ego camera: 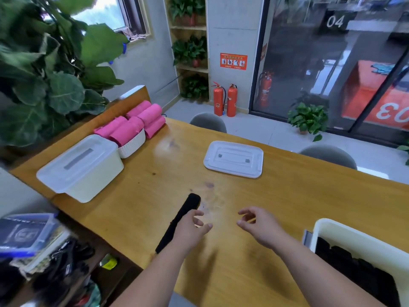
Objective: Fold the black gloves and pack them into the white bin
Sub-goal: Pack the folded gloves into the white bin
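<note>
Left hand (190, 227), right hand (259, 227): loosely open, empty. Folded black glove (188, 207) beneath left; slack pickup may unfold it before white bin (354, 235).

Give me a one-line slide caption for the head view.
Left hand and right hand hover open over the table; one black glove lies by the left, white bin at right holds more.

Dark panel (335, 21) behind the glass: 04
Orange block (363, 96): 03, white, mirrored
Orange wall sign (233, 61): print unreadable
</note>
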